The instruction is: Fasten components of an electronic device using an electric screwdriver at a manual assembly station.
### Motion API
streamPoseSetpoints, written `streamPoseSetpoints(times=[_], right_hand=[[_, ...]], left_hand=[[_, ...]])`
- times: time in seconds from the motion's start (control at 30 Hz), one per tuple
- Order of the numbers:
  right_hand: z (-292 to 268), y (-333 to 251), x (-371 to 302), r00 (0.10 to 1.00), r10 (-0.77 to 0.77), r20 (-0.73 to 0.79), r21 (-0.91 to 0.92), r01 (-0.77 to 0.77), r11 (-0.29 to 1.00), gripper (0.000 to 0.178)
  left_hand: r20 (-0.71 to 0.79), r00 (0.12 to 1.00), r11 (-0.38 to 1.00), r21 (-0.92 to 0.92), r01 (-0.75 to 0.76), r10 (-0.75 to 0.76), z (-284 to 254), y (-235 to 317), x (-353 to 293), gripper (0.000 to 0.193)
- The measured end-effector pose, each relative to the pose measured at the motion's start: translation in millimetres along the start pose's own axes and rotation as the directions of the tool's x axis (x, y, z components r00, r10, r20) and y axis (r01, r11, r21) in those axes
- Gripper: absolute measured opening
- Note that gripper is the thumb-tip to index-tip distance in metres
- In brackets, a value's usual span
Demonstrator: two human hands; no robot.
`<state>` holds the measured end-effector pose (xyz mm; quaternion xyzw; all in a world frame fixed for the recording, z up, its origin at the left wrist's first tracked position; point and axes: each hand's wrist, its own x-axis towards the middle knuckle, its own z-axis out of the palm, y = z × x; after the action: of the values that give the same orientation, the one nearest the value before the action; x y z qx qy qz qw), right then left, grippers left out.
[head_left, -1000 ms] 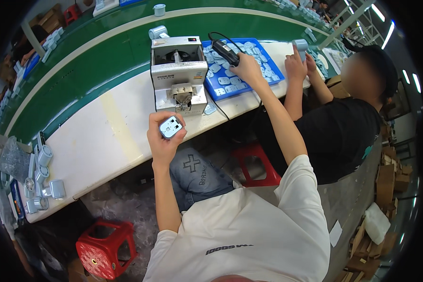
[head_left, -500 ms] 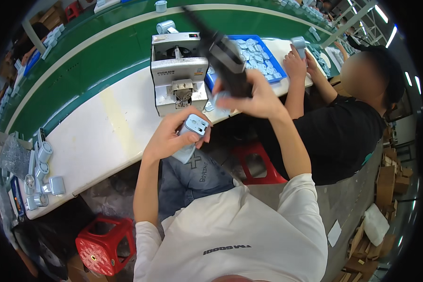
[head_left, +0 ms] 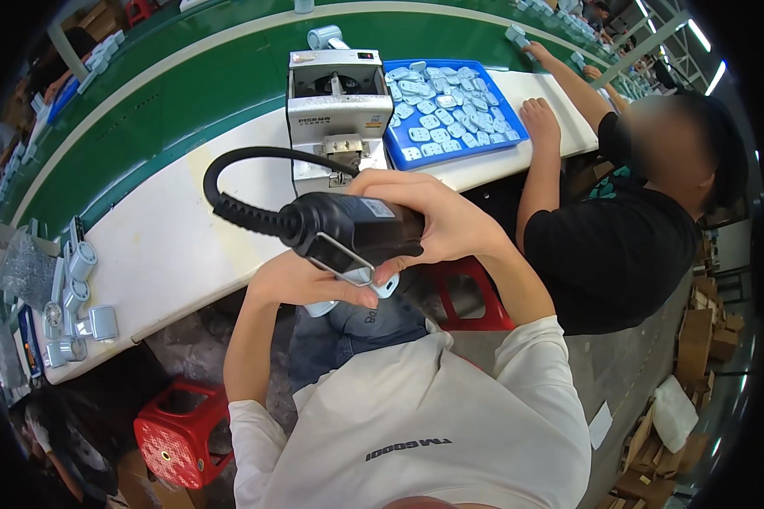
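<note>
In my right hand [head_left: 446, 216] is a black electric screwdriver [head_left: 352, 222], with the fingers wrapped round its body. A thick black cable [head_left: 229, 174] loops from its end, and a metal hanging hook folds along its side. Below it, over my lap, my left hand [head_left: 293, 280] is closed on a light-blue plastic housing [head_left: 388, 287]. The screwdriver covers most of that housing. My right thumb is close to the housing's edge; whether it touches cannot be told. The screwdriver's tip is hidden from view.
Ahead on the white table stands a silver screw feeder [head_left: 339, 119]. Beside it, a blue tray [head_left: 522, 136] holds many light-blue pieces. More housings [head_left: 76, 297] lie at the table's left end. A co-worker [head_left: 637, 229] sits at right. A red stool [head_left: 178, 433] stands lower left.
My right hand has brought the screwdriver down and left over the housing, turning it sideways. My left hand has lowered slightly. The co-worker's arm now reaches toward the green belt with a light-blue piece.
</note>
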<state>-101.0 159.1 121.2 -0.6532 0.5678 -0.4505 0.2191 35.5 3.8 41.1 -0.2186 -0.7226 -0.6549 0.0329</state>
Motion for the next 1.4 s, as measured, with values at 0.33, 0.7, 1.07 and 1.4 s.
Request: streamPoseSetpoints(times=[0.33,0.7,1.07,1.4], right_hand=[[-4,8,15,0.864,0.186,-0.469,0.578,0.141,0.803,0.051],[-4,39,91,0.701,-0.111,-0.705,0.139,0.29,0.947,0.073],[11,49,90,0.765,-0.113,-0.634,0.05,0.186,0.981,0.074],[-5,-33,92,0.871,-0.064,-0.487,0.442,0.309,0.842,0.078]], left_hand=[[-0.584,0.775,0.968,0.089,-0.235,0.241,7,-21,3,0.04],[-0.756,0.573,0.921,0.101,-0.377,0.317,1,-48,24,0.029],[-0.751,0.594,0.924,0.054,-0.378,0.287,-4,-48,25,0.034],[-0.735,0.624,0.932,0.034,-0.36,0.267,2,-52,16,0.038]])
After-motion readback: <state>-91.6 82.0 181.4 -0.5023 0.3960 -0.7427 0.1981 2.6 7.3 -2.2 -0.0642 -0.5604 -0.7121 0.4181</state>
